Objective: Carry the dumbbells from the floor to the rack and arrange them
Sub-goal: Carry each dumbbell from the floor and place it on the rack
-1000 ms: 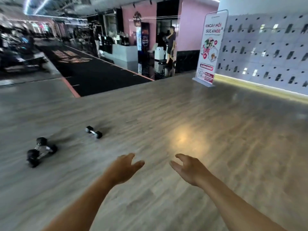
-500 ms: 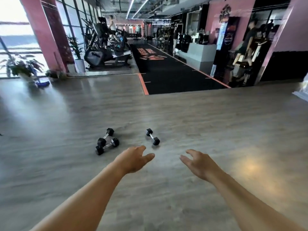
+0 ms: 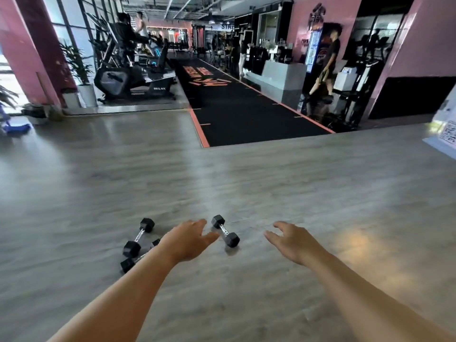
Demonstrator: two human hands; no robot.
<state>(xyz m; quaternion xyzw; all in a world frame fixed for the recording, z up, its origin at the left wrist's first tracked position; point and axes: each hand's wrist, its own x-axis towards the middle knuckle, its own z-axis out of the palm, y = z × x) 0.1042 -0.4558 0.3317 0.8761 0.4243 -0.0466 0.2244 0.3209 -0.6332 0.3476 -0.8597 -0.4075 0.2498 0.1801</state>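
Three black hex dumbbells with chrome handles lie on the grey wood floor. One single dumbbell lies between my hands. Two more lie together to its left: one dumbbell in full view, the other dumbbell partly hidden behind my left wrist. My left hand reaches forward, fingers relaxed and spread, holding nothing, its fingertips in front of the single dumbbell's handle. My right hand is stretched out to the right of that dumbbell, fingers loosely bent, holding nothing. No rack is in view.
A black track with an orange border runs away ahead. Exercise machines and potted plants stand at the far left. A counter and a walking person are at the far right. A sign stand sits at the right edge.
The view has swung left and moved closer, so the dumbbells now sit near the centre under my hands. My left hand now overlaps the paired dumbbells.
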